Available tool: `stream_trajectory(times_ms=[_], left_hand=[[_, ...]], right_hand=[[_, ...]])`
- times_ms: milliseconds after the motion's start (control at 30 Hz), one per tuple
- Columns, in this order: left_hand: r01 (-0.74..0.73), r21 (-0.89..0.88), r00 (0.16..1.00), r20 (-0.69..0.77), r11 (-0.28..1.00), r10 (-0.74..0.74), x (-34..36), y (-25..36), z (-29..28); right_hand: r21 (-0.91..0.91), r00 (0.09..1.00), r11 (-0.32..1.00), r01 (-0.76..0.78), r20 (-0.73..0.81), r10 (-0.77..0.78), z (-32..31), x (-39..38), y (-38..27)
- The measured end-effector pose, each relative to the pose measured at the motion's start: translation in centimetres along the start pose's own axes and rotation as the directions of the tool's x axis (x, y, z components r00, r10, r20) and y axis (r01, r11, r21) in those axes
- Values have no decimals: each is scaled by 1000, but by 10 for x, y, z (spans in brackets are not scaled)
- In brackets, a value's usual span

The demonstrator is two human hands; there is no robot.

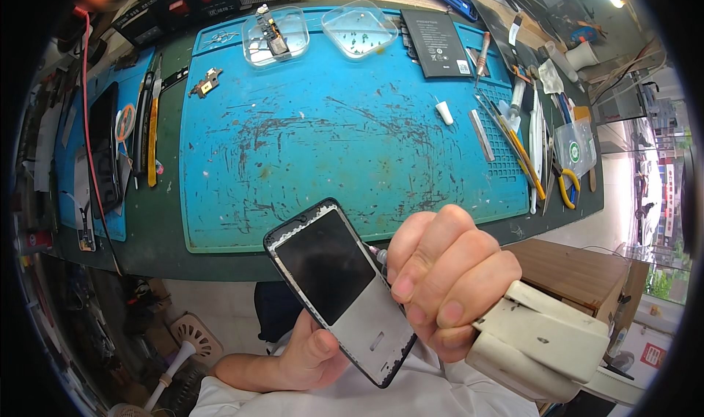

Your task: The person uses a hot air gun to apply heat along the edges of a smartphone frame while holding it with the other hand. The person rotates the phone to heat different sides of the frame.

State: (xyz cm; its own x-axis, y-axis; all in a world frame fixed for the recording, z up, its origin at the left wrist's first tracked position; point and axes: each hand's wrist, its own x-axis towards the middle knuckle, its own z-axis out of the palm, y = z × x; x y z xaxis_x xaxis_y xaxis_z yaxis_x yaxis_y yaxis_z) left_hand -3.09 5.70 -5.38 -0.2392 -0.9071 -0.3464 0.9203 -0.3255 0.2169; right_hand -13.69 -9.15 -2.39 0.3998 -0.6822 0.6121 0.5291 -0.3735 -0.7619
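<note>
My left hand (pixel 308 351) holds a black phone frame (pixel 345 300) at the lower middle. The frame is tilted, with a dark rectangle in its upper part and silvery grey below, and flaky edges. My closed right hand (pixel 451 285) grips a cream-coloured hand tool (pixel 543 344) to the right of the phone. A small pink-and-grey nozzle (pixel 378 254) pokes out beside my fingers, close to the frame's right edge; whether it touches the frame I cannot tell.
The blue mat (pixel 337 160) carries two plastic boxes (pixel 359 28) with small parts, a battery (pixel 433 46), a white cap (pixel 444 112) and a small board (pixel 205 83). Several tools (pixel 517 153) lie at right. A red cable (pixel 88 138) crosses the left side.
</note>
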Motion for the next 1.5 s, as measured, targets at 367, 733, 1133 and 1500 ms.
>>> stream_trajectory(times_ms=[367, 733, 1133, 1500], left_hand=[[-20, 8, 1000, -6, 1000, 20, 0, 1, 4], [-7, 25, 1000, -11, 1000, 7, 1, 2, 7], [-3, 65, 1000, -6, 998, 3, 1, 3, 8], [-17, 100, 1000, 14, 995, 15, 4, 7, 12]], right_hand=[[-1, 1000, 1000, 0, -6, 0, 0, -1, -1], [-15, 1000, 1000, 12, 16, -12, -3, -1, -2], [-13, 999, 1000, 16, 38, -15, -5, -2, -2], [-12, 999, 1000, -20, 25, 21, -4, -3, -6]])
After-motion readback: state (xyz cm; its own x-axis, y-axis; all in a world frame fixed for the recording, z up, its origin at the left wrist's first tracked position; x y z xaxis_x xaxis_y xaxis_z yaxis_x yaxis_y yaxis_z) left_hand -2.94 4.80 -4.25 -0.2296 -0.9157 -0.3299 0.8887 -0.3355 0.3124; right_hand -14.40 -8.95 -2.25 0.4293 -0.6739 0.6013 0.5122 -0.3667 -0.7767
